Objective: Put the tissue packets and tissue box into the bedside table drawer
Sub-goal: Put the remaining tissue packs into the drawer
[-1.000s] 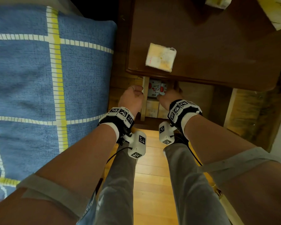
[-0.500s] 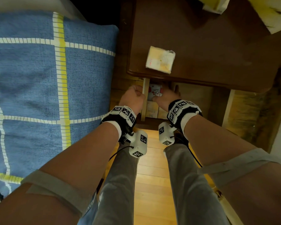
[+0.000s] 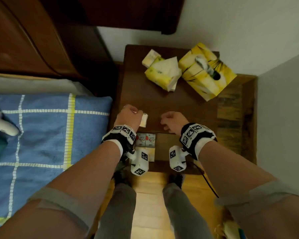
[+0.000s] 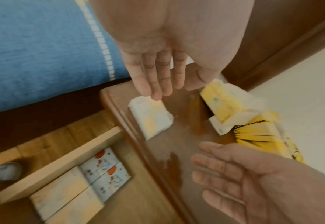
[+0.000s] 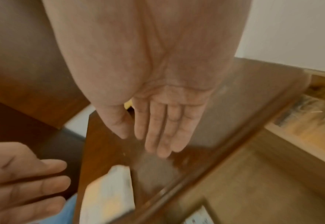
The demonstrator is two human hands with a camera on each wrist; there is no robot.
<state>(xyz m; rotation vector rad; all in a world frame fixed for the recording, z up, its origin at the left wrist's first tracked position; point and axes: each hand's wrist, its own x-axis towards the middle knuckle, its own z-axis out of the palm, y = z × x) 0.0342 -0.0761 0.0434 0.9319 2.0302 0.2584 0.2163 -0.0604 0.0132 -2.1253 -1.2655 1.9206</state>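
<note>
- Tissue box point(image 3: 207, 70), yellow with black streaks, lies on the far right of the bedside table point(image 3: 164, 100), its long axis running from far left to near right.
- One opened yellow tissue pack point(image 3: 162, 75) lies just left of it, white sheets spilling out; a smaller packet point(image 3: 149, 59) sits behind that.
- One small white-and-yellow tissue packet point(image 4: 151, 117) lies at the table's near left edge, long axis running near to far.
- Open drawer point(image 4: 62, 156) below holds four packets: two red-printed point(image 3: 146, 139), two plain point(image 4: 66, 192).
- Left hand point(image 4: 158, 72) hovers over the small packet, fingers straight and together, holding nothing.
- Right hand point(image 5: 163, 121) hovers over bare tabletop, fingers relaxed, close together.
</note>
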